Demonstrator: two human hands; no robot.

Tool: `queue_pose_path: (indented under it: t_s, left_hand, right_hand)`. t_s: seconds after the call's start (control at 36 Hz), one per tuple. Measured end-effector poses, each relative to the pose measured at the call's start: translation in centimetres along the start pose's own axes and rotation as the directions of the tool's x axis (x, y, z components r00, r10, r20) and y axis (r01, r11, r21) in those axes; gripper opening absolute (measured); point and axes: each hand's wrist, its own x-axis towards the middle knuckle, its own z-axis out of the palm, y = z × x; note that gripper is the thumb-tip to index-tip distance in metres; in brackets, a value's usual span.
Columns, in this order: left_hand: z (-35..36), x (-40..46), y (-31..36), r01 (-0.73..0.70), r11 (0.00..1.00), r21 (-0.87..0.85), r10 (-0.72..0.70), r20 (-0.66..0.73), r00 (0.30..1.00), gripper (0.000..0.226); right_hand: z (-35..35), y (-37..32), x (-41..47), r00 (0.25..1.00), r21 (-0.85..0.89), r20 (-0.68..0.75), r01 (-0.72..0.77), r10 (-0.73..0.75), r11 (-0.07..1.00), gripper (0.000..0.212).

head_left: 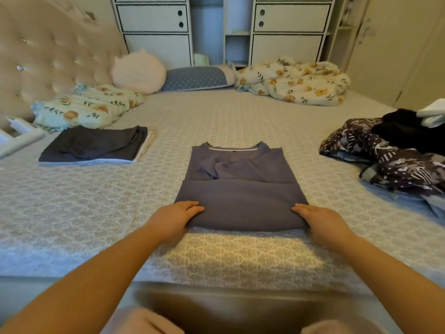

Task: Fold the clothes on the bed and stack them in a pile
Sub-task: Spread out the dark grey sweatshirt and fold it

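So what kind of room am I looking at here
Most likely a bedroom in a home: a bed with a tufted headboard, pillows at its far edge, and a white wardrobe unit behind. A blue shirt is being folded on it.

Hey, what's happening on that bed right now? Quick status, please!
Left hand and right hand flat on half-folded blue-grey shirt. Dark folded pile at left; unfolded patterned heap at right. Nothing in the way.
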Motion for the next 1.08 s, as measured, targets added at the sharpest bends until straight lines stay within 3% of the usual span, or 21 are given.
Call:
queue_pose_path:
  t_s: [0.11,0.22,0.28,0.33,0.42,0.47,0.53,0.58,0.67,0.75,0.81,0.86,0.97,1.08]
  left_hand:
    - [-1.8,-0.1,-0.4,0.098,0.984,-0.149,-0.11,-0.072,0.991,0.038]
    - [-4.7,0.1,-1.3,0.113,0.95,-0.29,-0.139,-0.073,0.987,0.026]
    - [-7.2,0.3,-1.7,0.103,0.929,-0.356,-0.102,0.021,0.995,0.021]
    - [-9.4,0.0,-2.1,0.097,0.909,-0.405,-0.029,0.17,0.985,0.019]
    - [-11.6,-0.9,-3.0,0.201,0.782,-0.59,0.114,0.453,0.884,0.025]
    - [-12.6,-1.1,-4.2,0.248,0.661,-0.708,0.266,0.531,0.804,0.03]
    - [-13.5,-0.6,-5.2,0.246,0.574,-0.781,0.333,0.498,0.801,0.035]
    - [-14.0,0.5,-5.7,0.255,0.527,-0.811,0.263,0.441,0.858,0.037]
    - [-13.1,3.6,-5.9,0.295,0.435,-0.85,0.001,0.328,0.945,0.03]
    - [-10.9,7.5,-4.9,0.296,0.306,-0.905,-0.313,0.198,0.929,0.031]
    - [-9.0,9.9,-3.7,0.325,0.391,-0.861,-0.502,0.096,0.859,0.037]
    - [-7.1,11.9,-2.8,0.39,0.492,-0.778,-0.61,0.012,0.792,0.041]
    - [-3.9,14.1,-2.5,0.459,0.508,-0.729,-0.697,-0.034,0.716,0.036]
    - [-1.8,15.5,-2.8,0.518,0.627,-0.581,-0.684,-0.092,0.724,0.04]
  right_hand:
    - [-2.4,-0.5,0.1,0.996,0.187,-0.007,-0.089,0.092,0.978,0.049]
    - [-6.3,-0.1,0.1,0.987,0.305,0.151,-0.105,0.061,0.947,0.024]
    - [-8.7,0.5,0.2,0.956,0.343,0.292,-0.135,0.032,0.929,0.027]
    - [-10.7,1.5,0.1,0.883,0.413,0.47,-0.219,-0.002,0.884,0.013]
    - [-12.5,3.4,-0.1,0.735,0.525,0.668,-0.359,-0.113,0.772,0.018]
    - [-13.3,4.8,0.3,0.696,0.573,0.692,-0.369,-0.191,0.732,0.02]
    - [-13.6,6.0,1.2,0.715,0.626,0.662,-0.364,-0.224,0.69,0.029]
    - [-13.1,6.8,2.2,0.786,0.687,0.598,-0.401,-0.157,0.607,0.037]
    - [-10.8,7.0,5.0,0.896,0.758,0.426,-0.427,0.122,0.493,0.029]
    - [-7.6,5.9,8.2,0.871,0.839,0.291,-0.431,0.396,0.333,0.035]
    - [-5.9,4.4,9.8,0.823,0.853,0.224,-0.424,0.521,0.303,0.041]
    - [-4.7,3.2,11.2,0.79,0.826,0.18,-0.444,0.586,0.346,0.041]
    - [-2.5,2.0,13.2,0.739,0.718,0.189,-0.553,0.646,0.423,0.045]
    - [-1.0,1.8,14.1,0.696,0.607,0.168,-0.631,0.698,0.483,0.045]
